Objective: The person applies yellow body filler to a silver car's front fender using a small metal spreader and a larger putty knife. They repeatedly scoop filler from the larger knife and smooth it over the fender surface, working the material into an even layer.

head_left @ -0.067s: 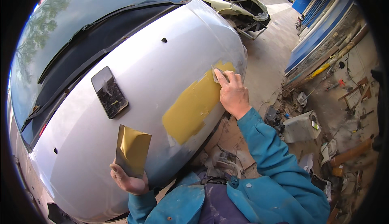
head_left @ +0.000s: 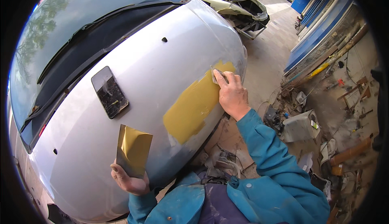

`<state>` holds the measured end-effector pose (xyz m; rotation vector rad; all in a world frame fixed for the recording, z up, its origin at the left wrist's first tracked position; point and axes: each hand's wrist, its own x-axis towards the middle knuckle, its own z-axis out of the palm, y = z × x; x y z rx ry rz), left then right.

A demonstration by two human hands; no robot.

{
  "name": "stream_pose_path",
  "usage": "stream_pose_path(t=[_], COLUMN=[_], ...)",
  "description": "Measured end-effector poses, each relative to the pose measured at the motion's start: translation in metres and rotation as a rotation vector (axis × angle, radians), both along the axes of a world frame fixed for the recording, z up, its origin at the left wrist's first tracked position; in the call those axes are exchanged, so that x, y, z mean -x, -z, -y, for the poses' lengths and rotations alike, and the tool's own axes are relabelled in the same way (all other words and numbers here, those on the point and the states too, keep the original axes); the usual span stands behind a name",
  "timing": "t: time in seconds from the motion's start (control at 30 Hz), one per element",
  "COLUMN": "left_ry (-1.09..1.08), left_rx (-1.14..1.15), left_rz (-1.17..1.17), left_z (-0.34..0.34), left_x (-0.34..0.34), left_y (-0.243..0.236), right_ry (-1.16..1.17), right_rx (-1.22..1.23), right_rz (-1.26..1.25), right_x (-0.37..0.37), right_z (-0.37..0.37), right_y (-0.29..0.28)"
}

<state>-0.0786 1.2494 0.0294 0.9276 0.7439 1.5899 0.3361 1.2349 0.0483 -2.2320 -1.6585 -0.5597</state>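
Observation:
Over the silver car hood (head_left: 133, 53) my right hand (head_left: 234, 96) grips a small putty spreader (head_left: 214, 75), its edge against the upper part of a yellow filler patch (head_left: 190, 109). The patch runs as a broad band along the hood's right side, with rough edges. Low on the left, my left hand (head_left: 129, 181) holds up a flat rectangular mixing board (head_left: 133, 151) smeared with yellow filler. The fingers behind the board are hidden; the thumb shows at its lower left. A black smartphone (head_left: 110, 92) lies on the hood above the board.
A windshield wiper (head_left: 81, 37) lies along the base of the glass. Another car with its hood raised (head_left: 245, 7) stands beyond. To the right, a grey plastic container (head_left: 302, 126), pipes and scattered scrap cover the ground beside a blue structure (head_left: 320, 29).
My right hand and the spreader have shifted very slightly left over the filler. The left hand with the board is almost unmoved.

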Motion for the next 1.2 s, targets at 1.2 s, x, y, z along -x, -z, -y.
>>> stream_pose_path(t=[1.2], left_ry=[0.261], left_rx=[0.019], left_rz=[-0.009], left_z=[0.012], left_x=[0.009], left_y=[0.0], right_ry=[-0.444], right_rx=[0.009], right_rz=[-0.657], right_x=[0.186], right_z=[0.102], right_y=[-0.06])
